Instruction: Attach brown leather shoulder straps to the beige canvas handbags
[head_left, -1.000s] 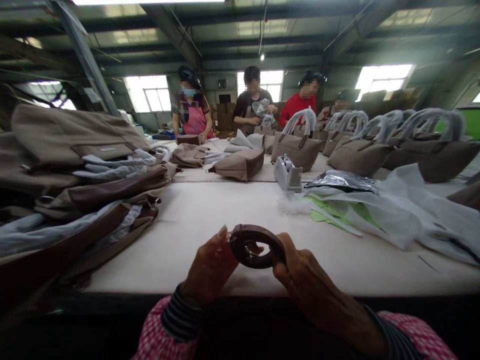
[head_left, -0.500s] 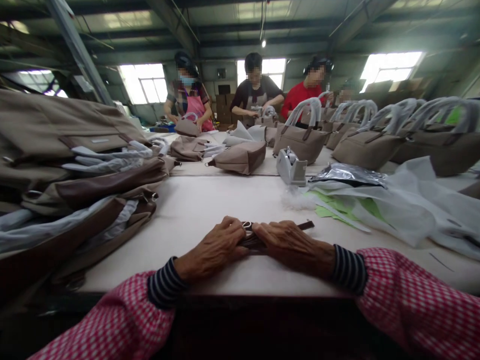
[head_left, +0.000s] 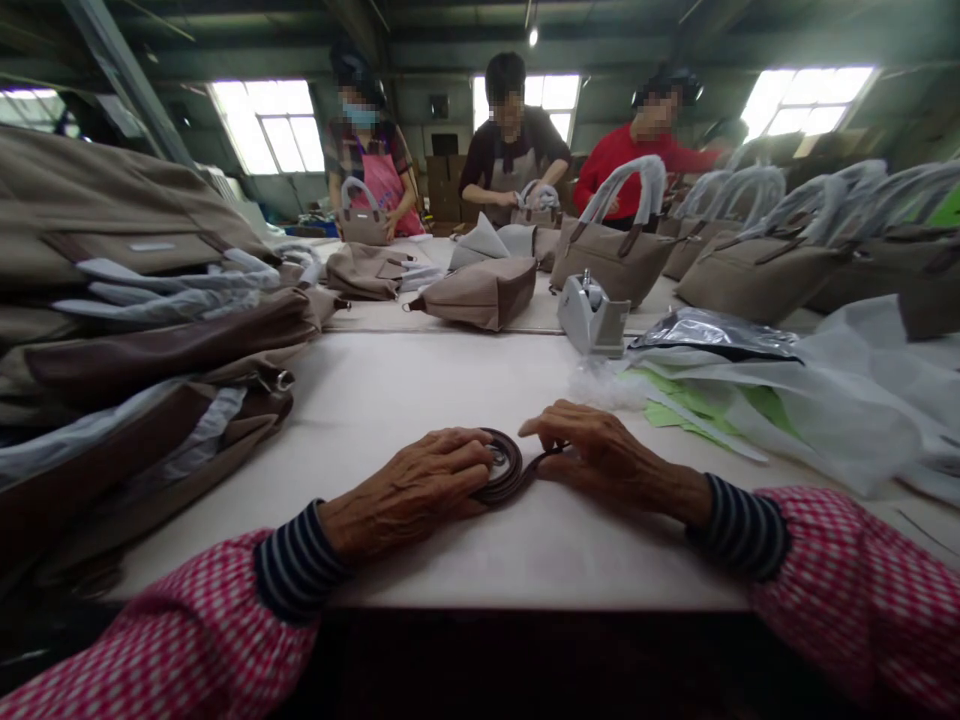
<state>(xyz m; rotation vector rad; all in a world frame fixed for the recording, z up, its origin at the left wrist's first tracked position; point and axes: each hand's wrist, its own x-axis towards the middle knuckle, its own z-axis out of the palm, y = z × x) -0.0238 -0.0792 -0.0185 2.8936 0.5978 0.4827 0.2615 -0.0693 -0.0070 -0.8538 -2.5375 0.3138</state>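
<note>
A dark brown strap (head_left: 513,478), wound into a flat coil with a metal ring or clasp near its centre, lies on the white table (head_left: 420,375) before me. My left hand (head_left: 420,478) grips the coil from its left side, fingers curled over the edge. On the other side, the strap's loose tail runs to my right hand (head_left: 600,455), which pinches it between thumb and fingers with the index finger raised. Part of the tail is hidden beneath the right hand.
Taupe bags (head_left: 247,400) are piled at the left. A grey tape dispenser (head_left: 592,315) stands beyond my right hand, with white sheeting (head_left: 817,420) and green paper (head_left: 675,412) beside it. Finished-looking handbags (head_left: 615,255) line the back right. Several people work across the table.
My hands have moved apart, and the strap now shows as a round coil with its tail drawn right. Across the table, a person has raised a handbag upright.
</note>
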